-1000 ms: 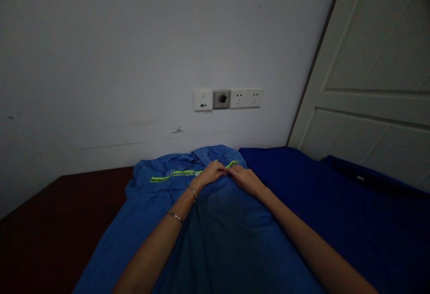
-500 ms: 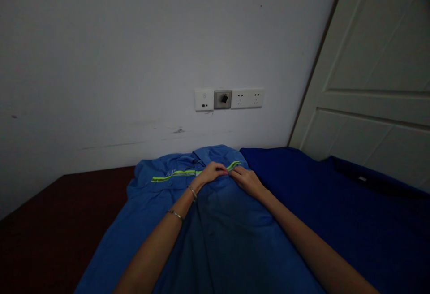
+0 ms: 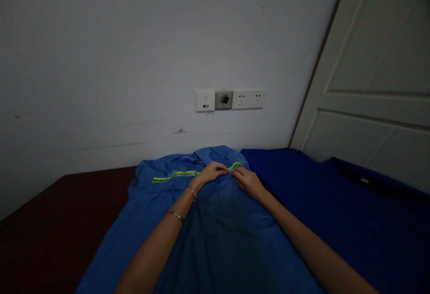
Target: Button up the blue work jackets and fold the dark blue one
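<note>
A blue work shirt (image 3: 148, 220) with a collar lies spread out in front of me, its top end close to the wall. A yellow-green and silver reflective strip (image 3: 174, 175) runs across its chest. My left hand (image 3: 211, 172) pinches the shirt at the strip, right of the front opening. Close beside it, my right hand (image 3: 247, 181) also has its fingers closed on the cloth at the strip's right part. The fingertips of both hands nearly meet. Whatever small part lies between them is hidden.
Dark blue cloth (image 3: 336, 222) covers the right side, with a folded edge near the white panelled door (image 3: 376, 128). On the left shows a dark red-brown wooden surface (image 3: 67, 222). Wall sockets (image 3: 248, 99) sit on the white wall (image 3: 117, 61) ahead.
Almost nothing differs. Both hands stay on the strip with only a tiny finger shift, and the view has moved very slightly.
</note>
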`<state>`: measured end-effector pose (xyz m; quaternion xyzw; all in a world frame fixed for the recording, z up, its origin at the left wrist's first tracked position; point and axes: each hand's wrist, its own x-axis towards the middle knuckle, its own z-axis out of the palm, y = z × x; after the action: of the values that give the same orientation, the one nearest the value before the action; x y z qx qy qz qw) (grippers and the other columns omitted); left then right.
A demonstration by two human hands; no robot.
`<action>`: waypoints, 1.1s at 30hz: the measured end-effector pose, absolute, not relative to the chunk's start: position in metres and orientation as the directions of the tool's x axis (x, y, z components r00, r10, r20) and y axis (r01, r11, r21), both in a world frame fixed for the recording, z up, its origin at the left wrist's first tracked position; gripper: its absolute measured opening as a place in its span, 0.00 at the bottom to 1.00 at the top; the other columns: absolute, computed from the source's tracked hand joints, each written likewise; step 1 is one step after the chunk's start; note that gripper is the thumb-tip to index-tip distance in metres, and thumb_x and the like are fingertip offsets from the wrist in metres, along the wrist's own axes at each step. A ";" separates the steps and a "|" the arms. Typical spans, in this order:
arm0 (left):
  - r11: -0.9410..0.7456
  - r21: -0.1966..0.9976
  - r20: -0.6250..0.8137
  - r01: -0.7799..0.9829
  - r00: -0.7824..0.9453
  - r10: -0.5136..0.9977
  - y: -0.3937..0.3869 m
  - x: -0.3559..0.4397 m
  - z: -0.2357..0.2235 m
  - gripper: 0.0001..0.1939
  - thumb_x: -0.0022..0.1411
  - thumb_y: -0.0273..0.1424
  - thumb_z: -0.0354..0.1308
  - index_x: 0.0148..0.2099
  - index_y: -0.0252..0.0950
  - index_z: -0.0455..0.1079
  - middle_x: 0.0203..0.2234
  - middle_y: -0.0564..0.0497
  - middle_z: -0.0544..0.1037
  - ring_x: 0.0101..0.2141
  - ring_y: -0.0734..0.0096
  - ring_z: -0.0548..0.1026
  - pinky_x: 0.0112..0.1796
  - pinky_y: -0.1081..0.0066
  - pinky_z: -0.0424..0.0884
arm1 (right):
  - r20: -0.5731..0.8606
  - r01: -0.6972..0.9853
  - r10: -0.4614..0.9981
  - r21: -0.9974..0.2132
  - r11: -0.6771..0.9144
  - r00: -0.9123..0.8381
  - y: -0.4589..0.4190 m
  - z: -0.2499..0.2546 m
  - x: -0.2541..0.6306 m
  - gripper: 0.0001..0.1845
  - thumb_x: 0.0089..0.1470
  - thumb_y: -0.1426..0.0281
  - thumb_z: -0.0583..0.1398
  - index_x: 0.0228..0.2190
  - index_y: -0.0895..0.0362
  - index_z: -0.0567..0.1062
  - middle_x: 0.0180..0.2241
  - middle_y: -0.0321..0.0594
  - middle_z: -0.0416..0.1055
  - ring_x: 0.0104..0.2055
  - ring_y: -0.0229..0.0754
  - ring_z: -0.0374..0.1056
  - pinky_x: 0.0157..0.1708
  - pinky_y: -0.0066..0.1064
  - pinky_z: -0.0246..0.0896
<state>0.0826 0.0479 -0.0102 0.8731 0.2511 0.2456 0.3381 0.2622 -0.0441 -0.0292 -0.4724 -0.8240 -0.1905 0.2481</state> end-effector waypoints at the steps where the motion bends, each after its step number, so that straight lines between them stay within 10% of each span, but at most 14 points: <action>1: -0.652 0.704 0.259 0.283 0.753 0.606 0.047 0.082 -0.008 0.08 0.53 0.24 0.55 0.36 0.30 0.73 0.32 0.50 0.78 0.35 0.73 0.73 0.39 0.74 0.66 | 0.591 0.872 0.684 0.072 0.483 -0.428 -0.044 -0.029 0.262 0.13 0.59 0.71 0.47 0.36 0.57 0.71 0.36 0.44 0.69 0.41 0.40 0.65 0.35 0.26 0.60; 21: -0.897 0.137 0.318 0.421 0.839 0.442 0.023 0.084 0.013 0.09 0.56 0.25 0.52 0.38 0.34 0.72 0.32 0.47 0.75 0.37 0.68 0.71 0.40 0.73 0.64 | 0.584 0.893 0.715 0.039 0.448 -0.384 -0.045 -0.026 0.261 0.13 0.58 0.70 0.48 0.36 0.56 0.71 0.37 0.44 0.70 0.40 0.41 0.66 0.33 0.27 0.61; 33: -0.900 0.173 0.321 0.400 0.841 0.436 0.021 0.081 0.014 0.09 0.58 0.25 0.50 0.38 0.34 0.72 0.34 0.47 0.76 0.37 0.68 0.71 0.41 0.73 0.63 | 0.560 0.852 0.739 -0.106 0.513 -0.375 -0.045 -0.022 0.263 0.11 0.58 0.71 0.49 0.35 0.55 0.71 0.37 0.42 0.70 0.41 0.38 0.65 0.38 0.27 0.61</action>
<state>0.0809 0.0211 0.0143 0.9581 0.2180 0.1789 0.0496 0.2627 -0.0448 -0.0220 -0.4833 -0.8230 -0.1004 0.2810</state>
